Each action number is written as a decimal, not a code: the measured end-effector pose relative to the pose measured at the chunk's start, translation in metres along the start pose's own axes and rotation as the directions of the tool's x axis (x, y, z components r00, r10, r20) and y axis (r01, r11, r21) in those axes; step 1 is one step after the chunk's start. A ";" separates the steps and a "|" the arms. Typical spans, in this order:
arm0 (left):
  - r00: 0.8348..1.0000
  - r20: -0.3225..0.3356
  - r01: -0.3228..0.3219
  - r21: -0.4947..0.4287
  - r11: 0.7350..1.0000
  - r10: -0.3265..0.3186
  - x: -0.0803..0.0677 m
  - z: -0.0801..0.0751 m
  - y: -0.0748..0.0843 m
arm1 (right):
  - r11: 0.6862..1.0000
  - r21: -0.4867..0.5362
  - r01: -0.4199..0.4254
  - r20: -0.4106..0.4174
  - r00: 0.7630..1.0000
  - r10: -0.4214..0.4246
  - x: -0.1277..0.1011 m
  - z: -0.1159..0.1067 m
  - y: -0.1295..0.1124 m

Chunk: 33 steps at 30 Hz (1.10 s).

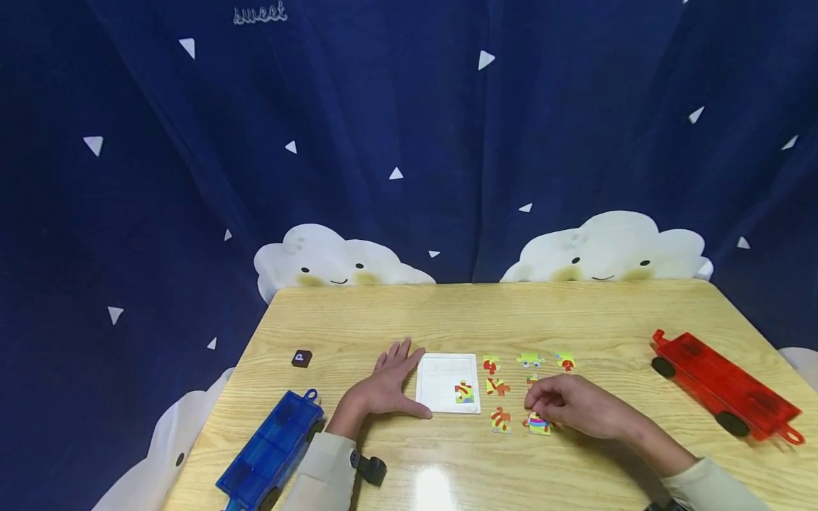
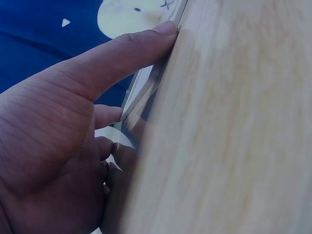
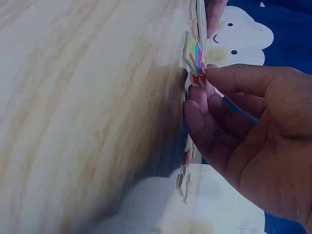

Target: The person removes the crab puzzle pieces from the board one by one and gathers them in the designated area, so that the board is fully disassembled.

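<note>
A white square puzzle tray [image 1: 441, 410] lies mid-table, with one jigsaw piece [image 1: 464, 392] in its lower right corner. My left hand [image 1: 390, 383] has its fingers spread along the tray's left side; in the left wrist view its thumb [image 2: 146, 44] touches the edge. Between thumb and fingertips my right hand [image 1: 578, 406] pinches a rainbow-striped jigsaw piece [image 3: 196, 58], which is tilted up off the table. Loose pieces lie right of the tray: a red one [image 1: 501, 420], an orange one [image 1: 497, 387] and one with eyes [image 1: 530, 360]. The right fingers partly cover another piece.
A blue toy wagon [image 1: 271, 451] stands at the table's left edge, with a dark cube [image 1: 302, 358] marked with a letter behind it. On the right is a red toy wagon [image 1: 725, 383]. A dark blue curtain [image 1: 409, 106] hangs behind the wooden table [image 1: 383, 312].
</note>
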<state>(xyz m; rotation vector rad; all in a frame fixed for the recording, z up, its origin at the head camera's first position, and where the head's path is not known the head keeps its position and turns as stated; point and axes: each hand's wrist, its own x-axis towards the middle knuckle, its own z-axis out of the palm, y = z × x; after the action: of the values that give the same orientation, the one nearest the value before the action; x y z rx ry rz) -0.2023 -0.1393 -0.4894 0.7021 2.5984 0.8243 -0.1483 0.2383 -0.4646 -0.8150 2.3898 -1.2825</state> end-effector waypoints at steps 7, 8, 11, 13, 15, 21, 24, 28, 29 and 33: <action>1.000 0.000 0.002 0.003 1.000 -0.002 0.000 0.000 0.000 | 0.999 -0.030 0.016 -0.023 1.000 -0.017 -0.003 0.002 0.000; 1.000 -0.001 0.002 0.003 1.000 -0.002 0.000 0.000 0.000 | 0.999 -0.037 0.018 -0.027 0.999 -0.019 -0.003 0.002 0.000; 1.000 -0.001 0.003 0.006 1.000 -0.003 0.000 0.000 0.000 | 0.998 -0.053 0.024 -0.035 0.999 -0.026 -0.004 0.003 0.000; 1.000 -0.002 0.004 0.006 1.000 -0.004 0.000 0.000 0.000 | 0.998 -0.063 0.027 -0.041 0.999 -0.029 -0.004 0.003 -0.001; 1.000 -0.001 0.004 0.007 1.000 -0.004 0.000 0.000 0.000 | 0.997 -0.068 0.035 -0.048 0.998 -0.038 -0.005 0.002 -0.001; 1.000 0.001 0.003 0.005 1.000 -0.003 0.000 0.001 -0.001 | 0.992 -0.117 0.050 -0.066 0.996 -0.058 -0.002 0.001 -0.003; 1.000 0.000 -0.001 0.000 1.000 0.001 -0.001 0.000 0.000 | 0.989 -0.138 0.043 -0.071 0.996 -0.053 0.004 0.002 -0.007; 1.000 0.002 -0.005 -0.007 1.000 0.005 -0.002 -0.001 0.001 | 0.992 -0.122 0.024 -0.069 0.997 -0.033 0.014 0.005 -0.014; 1.000 0.005 -0.005 -0.006 1.000 0.005 -0.002 -0.001 0.001 | 0.992 -0.119 0.027 -0.067 0.997 -0.035 0.017 0.006 -0.016; 1.000 0.004 -0.011 -0.002 1.000 0.011 -0.001 -0.001 0.001 | 0.992 -0.115 0.050 -0.063 0.996 -0.058 0.033 0.013 -0.022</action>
<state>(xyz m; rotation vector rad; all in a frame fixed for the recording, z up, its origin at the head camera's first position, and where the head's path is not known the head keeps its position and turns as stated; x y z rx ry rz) -0.2014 -0.1397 -0.4878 0.7170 2.5920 0.8276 -0.1601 0.2003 -0.4532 -0.8880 2.5284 -1.2215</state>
